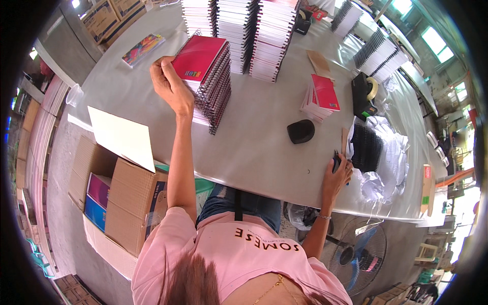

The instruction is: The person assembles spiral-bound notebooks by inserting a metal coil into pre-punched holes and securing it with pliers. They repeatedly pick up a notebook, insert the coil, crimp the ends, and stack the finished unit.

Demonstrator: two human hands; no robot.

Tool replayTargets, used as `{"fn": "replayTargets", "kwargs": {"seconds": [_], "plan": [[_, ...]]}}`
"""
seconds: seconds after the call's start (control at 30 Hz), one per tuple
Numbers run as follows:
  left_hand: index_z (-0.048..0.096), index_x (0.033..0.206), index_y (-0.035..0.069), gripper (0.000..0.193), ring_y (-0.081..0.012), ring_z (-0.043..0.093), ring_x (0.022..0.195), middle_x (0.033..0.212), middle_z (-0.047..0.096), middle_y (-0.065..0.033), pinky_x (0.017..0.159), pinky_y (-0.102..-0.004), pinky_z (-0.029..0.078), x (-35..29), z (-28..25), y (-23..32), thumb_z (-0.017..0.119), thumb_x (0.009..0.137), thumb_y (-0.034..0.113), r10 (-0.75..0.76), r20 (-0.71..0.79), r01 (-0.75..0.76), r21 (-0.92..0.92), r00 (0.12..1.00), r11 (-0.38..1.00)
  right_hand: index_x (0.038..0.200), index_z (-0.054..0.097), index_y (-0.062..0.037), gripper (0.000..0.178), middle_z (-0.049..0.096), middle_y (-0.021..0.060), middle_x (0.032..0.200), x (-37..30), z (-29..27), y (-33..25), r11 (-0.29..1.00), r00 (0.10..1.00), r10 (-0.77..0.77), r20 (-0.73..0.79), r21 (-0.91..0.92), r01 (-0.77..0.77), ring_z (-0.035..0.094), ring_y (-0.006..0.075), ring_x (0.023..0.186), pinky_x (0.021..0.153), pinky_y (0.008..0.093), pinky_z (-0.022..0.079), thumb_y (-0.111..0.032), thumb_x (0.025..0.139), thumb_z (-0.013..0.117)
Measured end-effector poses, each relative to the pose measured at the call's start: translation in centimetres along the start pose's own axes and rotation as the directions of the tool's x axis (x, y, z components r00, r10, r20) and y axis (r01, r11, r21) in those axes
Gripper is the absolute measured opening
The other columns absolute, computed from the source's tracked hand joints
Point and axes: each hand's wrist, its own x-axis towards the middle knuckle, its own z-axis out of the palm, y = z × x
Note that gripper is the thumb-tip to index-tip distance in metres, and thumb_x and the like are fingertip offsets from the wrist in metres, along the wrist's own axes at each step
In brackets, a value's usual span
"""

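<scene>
Red notebook stack [203,56]: on the surface [249,157], just right of the left hand, the nearer hand; top cover's long edge runs near-left to far-right.
Left hand [175,91]: fingers bent against the stack's left edge; cannot tell whether clamped.
Right hand [337,178]: closed around a dark tool [336,161], beside black coils [366,147].
Surface: pale grey; taller notebook stacks [269,51] beyond.
Room: open carton [127,203] left, fan [351,254] lower right.

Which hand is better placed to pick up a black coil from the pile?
Probably the right hand: it is beside the black coils, though it seems to hold a dark tool. The left hand is farther off, at the red-topped notebook stack.
</scene>
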Motion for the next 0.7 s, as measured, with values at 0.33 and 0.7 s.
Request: {"fn": "replayTargets", "kwargs": {"seconds": [0.33, 0.7], "plan": [[0.061, 0.091, 0.000, 0.034, -0.0142, 0.049, 0.086, 0.089, 0.055, -0.0035, 0.084, -0.0269, 0.038, -0.1, 0.1, 0.1, 0.045, 0.104, 0.027, 0.002, 0.002, -0.002, 0.014, 1.000, 1.000, 0.127, 0.058, -0.0158, 0.037, 0.052, 0.0126, 0.126, -0.1, -0.2, -0.1, 1.000, 1.000, -0.005, -0.004, -0.008, 0.005, 0.047, 0.0338, 0.118, 0.102, 0.0495, 0.035, -0.024, 0.091, 0.063], [0.058, 0.121, 0.003, 0.052, -0.0175, 0.052, 0.093, 0.107, 0.055, -0.0075, 0.086, -0.0296, 0.040, -0.8, -2.1, -0.1, 0.037, 0.105, 0.048, -0.127, 0.016, 0.127, -0.016, 0.992, 0.992, 0.117, 0.064, -0.0135, 0.026, 0.056, 0.0101, 0.121, -0.5, -0.7, -1.6, 0.999, 0.990, -0.033, -0.136, 0.019, 0.036, 0.051, 0.0322, 0.115, 0.102, 0.0480, 0.036, -0.021, 0.093, 0.063]]}}
